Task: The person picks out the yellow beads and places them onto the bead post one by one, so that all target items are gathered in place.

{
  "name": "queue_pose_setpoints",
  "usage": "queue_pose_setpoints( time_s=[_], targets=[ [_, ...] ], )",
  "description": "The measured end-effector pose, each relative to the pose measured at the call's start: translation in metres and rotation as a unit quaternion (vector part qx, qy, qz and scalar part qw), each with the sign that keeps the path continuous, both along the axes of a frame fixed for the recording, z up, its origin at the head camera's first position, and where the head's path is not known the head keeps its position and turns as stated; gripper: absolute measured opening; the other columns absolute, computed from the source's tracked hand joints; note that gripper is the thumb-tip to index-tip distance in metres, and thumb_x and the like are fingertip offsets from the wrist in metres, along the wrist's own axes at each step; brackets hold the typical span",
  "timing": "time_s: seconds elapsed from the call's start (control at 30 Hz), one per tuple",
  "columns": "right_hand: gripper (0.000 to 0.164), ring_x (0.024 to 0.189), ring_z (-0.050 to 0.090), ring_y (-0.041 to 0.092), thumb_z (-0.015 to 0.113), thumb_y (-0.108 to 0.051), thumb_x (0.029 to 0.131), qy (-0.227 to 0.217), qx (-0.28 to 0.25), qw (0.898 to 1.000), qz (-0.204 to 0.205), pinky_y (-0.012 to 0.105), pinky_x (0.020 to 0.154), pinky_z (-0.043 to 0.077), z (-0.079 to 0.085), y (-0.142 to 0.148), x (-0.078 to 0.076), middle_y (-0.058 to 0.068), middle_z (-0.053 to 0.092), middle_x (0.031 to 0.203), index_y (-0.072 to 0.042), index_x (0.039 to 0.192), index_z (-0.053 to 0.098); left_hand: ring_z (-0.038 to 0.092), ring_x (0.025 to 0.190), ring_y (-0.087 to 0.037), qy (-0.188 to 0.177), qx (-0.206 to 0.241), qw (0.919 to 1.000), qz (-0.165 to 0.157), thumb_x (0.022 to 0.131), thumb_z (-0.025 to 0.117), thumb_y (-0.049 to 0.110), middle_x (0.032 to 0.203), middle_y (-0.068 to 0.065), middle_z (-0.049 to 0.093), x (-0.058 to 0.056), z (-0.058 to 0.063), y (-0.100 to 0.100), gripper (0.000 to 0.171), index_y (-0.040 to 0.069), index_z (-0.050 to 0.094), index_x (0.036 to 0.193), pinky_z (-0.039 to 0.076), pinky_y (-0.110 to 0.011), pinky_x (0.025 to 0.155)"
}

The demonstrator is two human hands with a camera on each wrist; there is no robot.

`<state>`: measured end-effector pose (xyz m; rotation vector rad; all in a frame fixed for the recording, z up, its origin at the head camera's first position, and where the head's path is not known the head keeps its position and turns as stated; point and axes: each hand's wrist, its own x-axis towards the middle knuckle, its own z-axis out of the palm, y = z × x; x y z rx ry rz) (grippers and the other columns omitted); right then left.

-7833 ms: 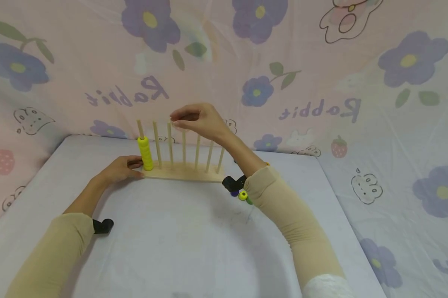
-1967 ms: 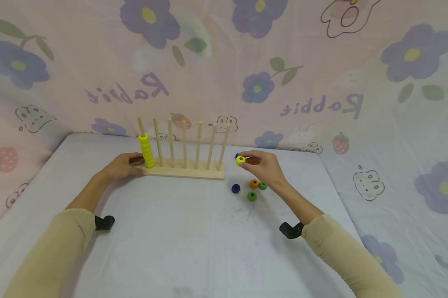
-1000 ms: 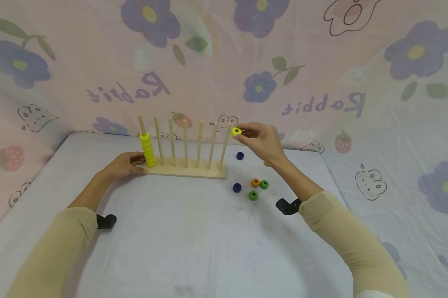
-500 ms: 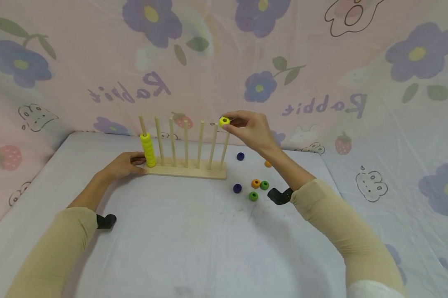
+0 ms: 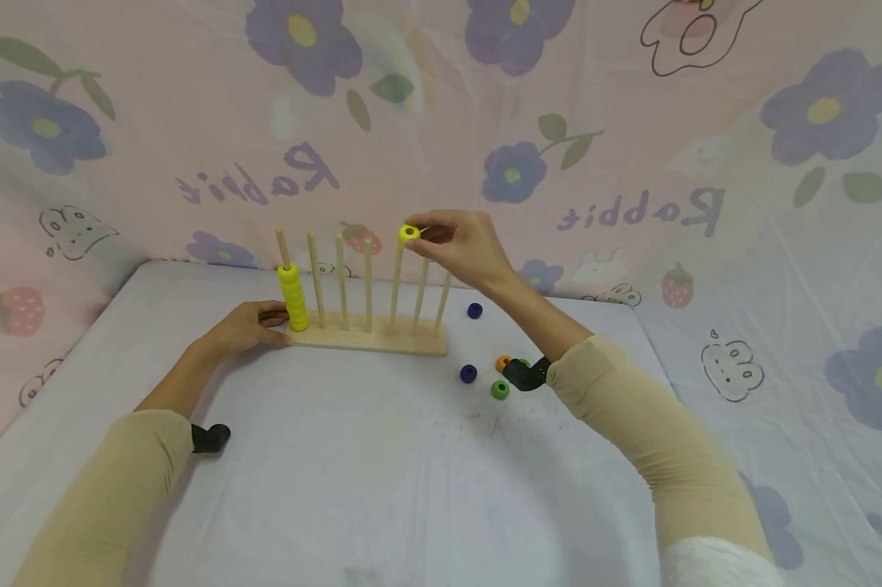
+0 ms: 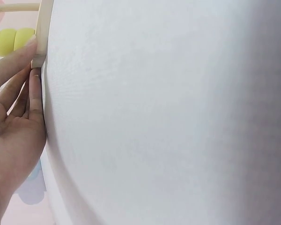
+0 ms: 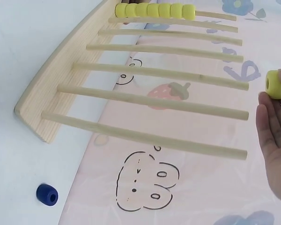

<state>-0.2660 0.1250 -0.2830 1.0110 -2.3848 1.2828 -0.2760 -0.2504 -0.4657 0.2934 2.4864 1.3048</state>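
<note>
A wooden peg rack [image 5: 371,342] with several upright pegs stands near the back of the table. Yellow beads [image 5: 293,300] are stacked on its leftmost peg, whose bare tip rises above them. At the rack's left end, my left hand [image 5: 243,328] grips the base, thumb at the front corner and fingers behind. My right hand [image 5: 466,244] pinches a single yellow bead [image 7: 276,85] between thumb and fingertips, raised above the rack. In the right wrist view this bead is apart from the peg tips, roughly in line with the third peg from the right end.
Loose beads lie right of the rack: two dark blue, one at the front [image 5: 468,373] and one farther back [image 5: 474,311], a green bead [image 5: 500,390], an orange bead [image 5: 503,364] and another green one partly hidden by the black wrist mount [image 5: 526,374]. A printed cloth [image 5: 426,122] hangs behind.
My right hand has picked up a yellow bead from the right, lifted it and carried it left over the rack. My left hand stays at the rack's left end.
</note>
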Motion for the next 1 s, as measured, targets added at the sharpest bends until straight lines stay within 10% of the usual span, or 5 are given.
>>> queue_pose_setpoints(
  time_s=[1.0],
  targets=[
    [0.028,0.084,0.070,0.003,0.077,-0.017,0.088,-0.024,0.038,0.998,0.035,0.018,0.079,0.056,0.013,-0.072,-0.016,0.001,0.076,0.101,-0.008,0.114,0.075,0.039,0.139,-0.040,0.002,-0.007,1.0000,0.006,0.086,0.079,0.018,0.150,-0.028,0.039,0.003,0.003,0.001,0.084,-0.008,0.031,0.150,0.030,-0.050,0.117]
  ],
)
